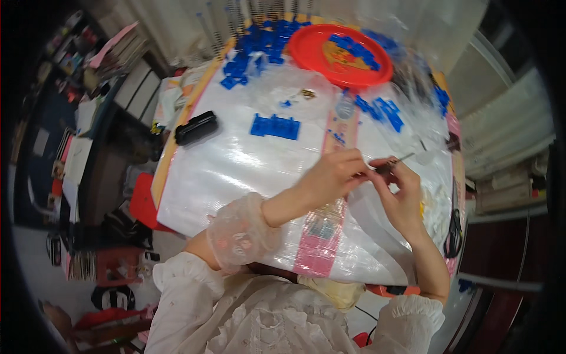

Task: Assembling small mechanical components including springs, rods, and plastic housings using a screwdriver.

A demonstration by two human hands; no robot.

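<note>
Over the right half of the table, my two hands meet at their fingertips. My right hand [402,192] is closed around a small tool with a dark handle [385,169] and a thin metal shaft [406,157] pointing to the far right. My left hand [343,170] has its fingers pinched together against the right fingertips; whatever lies between them is too small to make out. Beyond the left hand, a blue plastic piece [275,126] with short prongs lies flat on the white sheet. Loose blue parts [386,112] lie beyond the right hand.
A round red tray [300,56] with blue and orange bits stands at the back. Heaped blue parts [265,41] and upright springs [257,12] line the far left edge. A black case [197,128] sits at the left; black-handled scissors [453,236] lie at the right edge.
</note>
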